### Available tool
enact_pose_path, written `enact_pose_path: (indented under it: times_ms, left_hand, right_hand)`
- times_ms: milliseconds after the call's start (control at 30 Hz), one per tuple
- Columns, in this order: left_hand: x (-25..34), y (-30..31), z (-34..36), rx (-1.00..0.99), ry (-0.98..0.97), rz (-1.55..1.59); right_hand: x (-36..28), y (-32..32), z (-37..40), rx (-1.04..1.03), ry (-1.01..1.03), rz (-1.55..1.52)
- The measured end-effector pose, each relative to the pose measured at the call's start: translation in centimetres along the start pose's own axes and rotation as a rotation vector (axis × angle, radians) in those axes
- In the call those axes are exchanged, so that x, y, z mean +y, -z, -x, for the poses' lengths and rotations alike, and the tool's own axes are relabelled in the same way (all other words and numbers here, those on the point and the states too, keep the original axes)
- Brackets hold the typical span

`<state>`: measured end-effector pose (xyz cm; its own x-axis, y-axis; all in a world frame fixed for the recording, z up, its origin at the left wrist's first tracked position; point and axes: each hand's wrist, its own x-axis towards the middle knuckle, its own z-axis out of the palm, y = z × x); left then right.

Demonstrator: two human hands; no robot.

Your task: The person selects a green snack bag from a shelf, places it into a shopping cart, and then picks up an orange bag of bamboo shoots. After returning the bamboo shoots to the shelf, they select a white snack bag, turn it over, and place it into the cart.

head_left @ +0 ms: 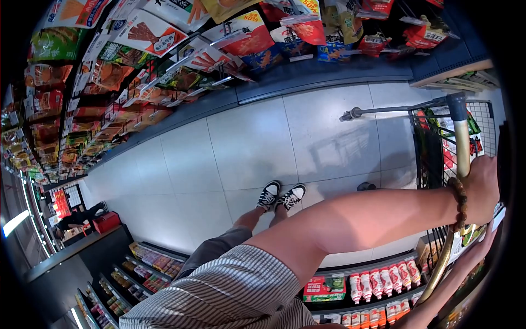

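Note:
My left hand (482,183), with a beaded bracelet on its wrist, is closed around the gold handle bar (463,143) of a black wire shopping cart (482,112). My right hand (487,239) reaches up from below at the right edge, beside a pale flat item (498,217). Its fingers are mostly hidden, so I cannot see what they hold. Green, white and red packages (449,151) lie in the cart basket, partly covered by the frame and my left arm.
Hanging racks of snack bags (148,35) line the far side of the tiled aisle (246,137). Low shelves of red-and-white bottles (383,281) and a red-green box (324,289) stand close on the near side. A person in dark clothes (76,219) is by a counter, far left.

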<state>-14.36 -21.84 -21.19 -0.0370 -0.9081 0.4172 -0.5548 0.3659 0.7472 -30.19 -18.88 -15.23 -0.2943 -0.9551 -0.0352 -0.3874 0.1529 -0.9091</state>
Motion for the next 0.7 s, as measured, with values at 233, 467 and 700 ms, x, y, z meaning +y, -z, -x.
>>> enact_pose_path:
  times_ms: [233,467,700]
  left_hand:
    - [0.3,1.6,-0.4,-0.173,-0.099,-0.119]
    - [0.0,5.2,-0.5,-0.106,0.114,0.121]
    - [-1.0,5.9,1.5,0.174,0.207,0.318]
  right_hand:
    - [-0.5,-0.7,0.2,0.046,-0.094,-0.088]
    - [1.0,0.1,-0.7,-0.032,-0.017,-0.160]
    - [2.4,0.9,-0.8,-0.254,0.046,-0.367]
